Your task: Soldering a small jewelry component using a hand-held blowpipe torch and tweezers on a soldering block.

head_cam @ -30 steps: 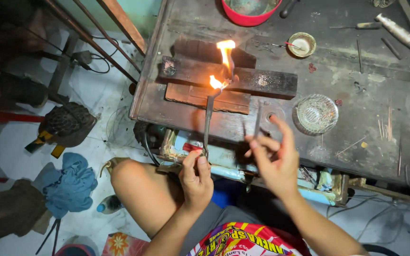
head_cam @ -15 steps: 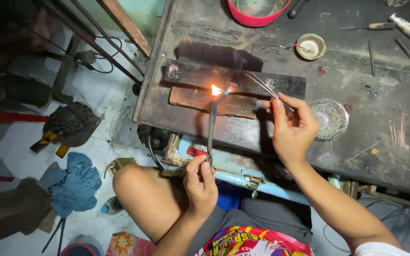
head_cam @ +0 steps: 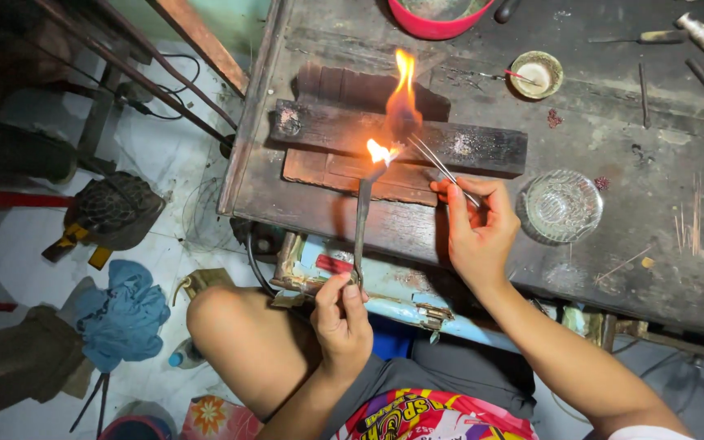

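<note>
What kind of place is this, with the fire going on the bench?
Most likely a small metalworking or jewellery workshop. The left hand holds a torch whose flame plays over a charred block, the right hand holds tweezers at the flame, and thin rods lie on the worn bench.

I see few packages from here: a small clear bottle with a blue cap [head_cam: 178, 357] lies on the floor at near left, just beside a blue cloth [head_cam: 122, 314]. I spot no labels, signs or screens.
</note>
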